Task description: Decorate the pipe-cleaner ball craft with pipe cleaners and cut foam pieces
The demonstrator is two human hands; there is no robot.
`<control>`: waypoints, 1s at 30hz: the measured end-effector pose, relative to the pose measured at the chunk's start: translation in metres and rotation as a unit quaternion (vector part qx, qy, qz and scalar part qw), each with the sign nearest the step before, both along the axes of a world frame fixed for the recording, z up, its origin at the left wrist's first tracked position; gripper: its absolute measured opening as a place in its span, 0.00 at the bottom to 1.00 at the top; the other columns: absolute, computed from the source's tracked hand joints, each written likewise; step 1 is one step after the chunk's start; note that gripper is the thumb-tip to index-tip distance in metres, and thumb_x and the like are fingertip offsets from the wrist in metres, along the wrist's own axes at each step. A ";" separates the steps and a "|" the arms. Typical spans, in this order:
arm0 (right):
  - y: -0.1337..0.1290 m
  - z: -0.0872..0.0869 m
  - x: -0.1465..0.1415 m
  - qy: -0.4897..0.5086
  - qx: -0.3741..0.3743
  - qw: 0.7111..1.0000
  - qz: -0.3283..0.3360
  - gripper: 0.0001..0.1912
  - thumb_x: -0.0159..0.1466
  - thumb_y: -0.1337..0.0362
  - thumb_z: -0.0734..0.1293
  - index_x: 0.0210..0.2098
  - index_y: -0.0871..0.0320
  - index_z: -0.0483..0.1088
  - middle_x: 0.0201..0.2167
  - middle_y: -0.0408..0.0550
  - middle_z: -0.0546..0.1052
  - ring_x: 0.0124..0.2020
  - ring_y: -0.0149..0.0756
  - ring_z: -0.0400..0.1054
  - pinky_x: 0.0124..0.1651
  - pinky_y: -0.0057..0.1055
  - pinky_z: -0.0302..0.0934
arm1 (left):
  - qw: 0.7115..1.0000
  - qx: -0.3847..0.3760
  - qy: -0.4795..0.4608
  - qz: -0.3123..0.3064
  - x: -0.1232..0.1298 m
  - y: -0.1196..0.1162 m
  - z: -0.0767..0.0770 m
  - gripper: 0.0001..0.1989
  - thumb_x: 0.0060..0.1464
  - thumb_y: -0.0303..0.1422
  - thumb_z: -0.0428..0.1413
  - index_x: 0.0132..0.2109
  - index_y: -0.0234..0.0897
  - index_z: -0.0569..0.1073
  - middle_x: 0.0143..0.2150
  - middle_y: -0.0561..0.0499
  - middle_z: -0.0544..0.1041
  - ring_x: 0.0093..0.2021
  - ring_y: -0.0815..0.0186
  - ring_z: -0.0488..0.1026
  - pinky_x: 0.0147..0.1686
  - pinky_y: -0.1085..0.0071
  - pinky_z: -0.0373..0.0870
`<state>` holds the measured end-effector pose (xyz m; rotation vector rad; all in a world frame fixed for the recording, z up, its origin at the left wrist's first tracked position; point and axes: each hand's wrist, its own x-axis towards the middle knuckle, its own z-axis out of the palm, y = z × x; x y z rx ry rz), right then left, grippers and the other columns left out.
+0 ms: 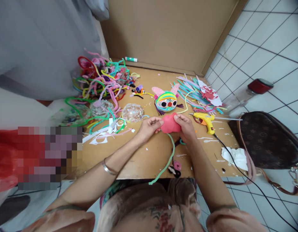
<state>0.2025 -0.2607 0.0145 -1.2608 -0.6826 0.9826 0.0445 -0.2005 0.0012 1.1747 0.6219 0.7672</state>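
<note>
My left hand (149, 128) and my right hand (186, 126) are closed on opposite edges of a flat coral-red piece (171, 124) with a rounded outline; I cannot tell its material. Just beyond it sits a colourful animal face (166, 102) with pink ears, black eyes and a red nose. A pale green pipe cleaner (171, 158) trails from below the red piece toward the table's front edge. To the right of my right hand lies a yellow glue gun (205, 120) with a clear glue stick in its back.
A tangled heap of pipe cleaners (100, 77) and a clear ball (132, 112) are on the left, near white paper scraps (110, 130). Back right are straight pipe cleaners (189, 91). A brown handbag (272, 140) and the glue gun's black cord (233, 159) lie at right.
</note>
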 end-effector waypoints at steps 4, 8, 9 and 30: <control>-0.002 0.002 0.000 -0.013 -0.011 1.000 0.003 0.21 0.42 0.49 0.78 0.22 0.57 0.70 0.18 0.37 0.69 0.20 0.25 0.57 0.26 0.26 0.53 | 0.999 0.029 0.023 -0.007 0.000 -0.001 -0.001 0.17 0.44 0.42 0.65 0.32 0.33 0.73 0.19 0.58 0.68 0.20 0.76 0.60 0.24 0.76 0.55; -0.005 0.005 -0.001 -0.056 -0.028 0.997 0.045 0.20 0.44 0.49 0.77 0.21 0.57 0.71 0.16 0.38 0.68 0.19 0.25 0.55 0.24 0.26 0.50 | 0.998 0.049 0.024 -0.015 0.002 -0.003 -0.003 0.15 0.44 0.39 0.64 0.35 0.33 0.74 0.27 0.54 0.74 0.26 0.73 0.68 0.31 0.74 0.64; -0.005 0.006 -0.002 -0.068 -0.037 0.995 0.060 0.20 0.44 0.48 0.77 0.21 0.57 0.70 0.16 0.38 0.68 0.18 0.25 0.55 0.24 0.26 0.49 | 0.998 0.053 0.022 -0.007 0.003 -0.002 -0.004 0.15 0.45 0.39 0.64 0.36 0.33 0.74 0.29 0.53 0.75 0.28 0.72 0.69 0.32 0.74 0.65; -0.005 -0.005 -0.012 -0.150 -0.080 0.983 0.070 0.15 0.43 0.57 0.79 0.27 0.57 0.76 0.22 0.40 0.75 0.22 0.28 0.62 0.28 0.27 0.57 | 0.988 0.138 0.042 0.049 -0.005 0.005 0.006 0.07 0.53 0.32 0.55 0.32 0.32 0.75 0.28 0.53 0.75 0.29 0.71 0.68 0.33 0.75 0.64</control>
